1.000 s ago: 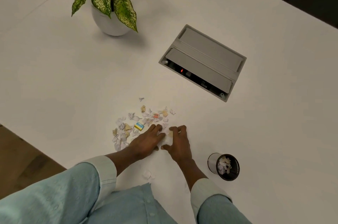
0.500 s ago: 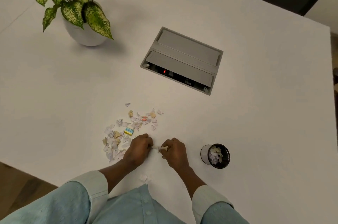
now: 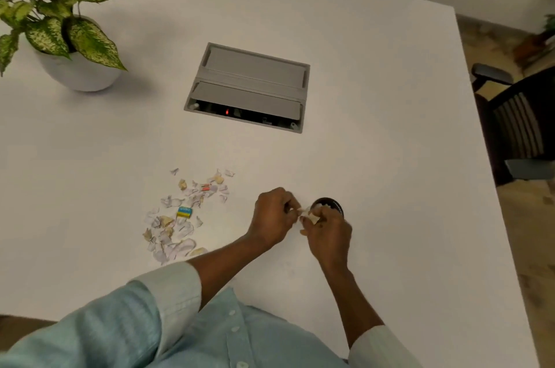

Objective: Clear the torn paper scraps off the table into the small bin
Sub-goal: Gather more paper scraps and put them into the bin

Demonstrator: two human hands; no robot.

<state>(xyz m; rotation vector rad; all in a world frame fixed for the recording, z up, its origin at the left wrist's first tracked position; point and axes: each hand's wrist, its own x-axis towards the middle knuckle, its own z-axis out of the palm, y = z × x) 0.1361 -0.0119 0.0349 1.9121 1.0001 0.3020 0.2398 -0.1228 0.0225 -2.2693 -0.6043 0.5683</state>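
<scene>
Scraps (image 3: 180,217) in transfer to bin (image 3: 329,205). Your left hand (image 3: 273,219) and right hand (image 3: 329,235) met just in front of the bin. The fingers of both were curled, and they pinched a small clump (image 3: 307,214) of white and tan paper between them. The clump hung at the bin's near rim; whether it was already over the opening could not be told from this view. The bin, a small dark cup, stood on the table (image 3: 375,142) just beyond your right hand, which hid its near wall. White paper already lay inside it. The remaining scraps lay loose on the table to your left, well apart from the bin, in a scatter running from near you toward the middle. A blue-and-yellow piece (image 3: 184,212) and a red-striped piece (image 3: 206,186) showed among them.

Handling, as a judgement: the scraps were very light, thin and limp, with curled edges. They probably weighed almost nothing, slid easily on the smooth top and would drift on any quick sweep of your sleeve. Single pieces lying flat would have been hard to lift by an edge. You would likely have done better to rake them together with flat fingers, then close both hands round the heap from opposite sides and squeeze gently. They could not break, so a firm pinch risked nothing. The main risk was a loose grip letting pieces fall short of the narrow bin mouth, and the light bin might have tipped if knocked.
</scene>
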